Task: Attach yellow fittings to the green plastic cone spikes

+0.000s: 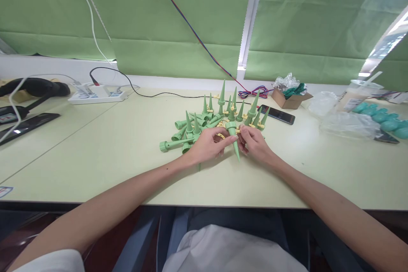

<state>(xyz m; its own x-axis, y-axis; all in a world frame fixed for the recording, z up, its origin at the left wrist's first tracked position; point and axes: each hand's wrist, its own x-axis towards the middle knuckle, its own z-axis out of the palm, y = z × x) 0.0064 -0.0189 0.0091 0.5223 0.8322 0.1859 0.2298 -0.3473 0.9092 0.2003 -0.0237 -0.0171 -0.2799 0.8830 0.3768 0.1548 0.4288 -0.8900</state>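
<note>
A green plastic plant watering spike [232, 131] is held between my two hands, its pointed end tilted down toward me. My left hand [210, 143] is closed on it, thumb laid across the body just below the collar. On the other side, my right hand [254, 142] pinches at a small yellow valve [238, 131] on the spike's side; the fingertips partly hide it. Just beyond the hands, several more spikes stand point up with yellow valves, such as a tall spike [222, 93]. Others lie in a pile at the left, including a loose spike [174, 144].
A phone [277, 114] and a small cardboard box [288, 98] are behind right. Farther right are a drink cup [353, 95], plastic bags [349, 125] and teal bumpy objects [390, 120]. A power strip [97, 95], cables and a dark tablet-like device [28, 127] are at left.
</note>
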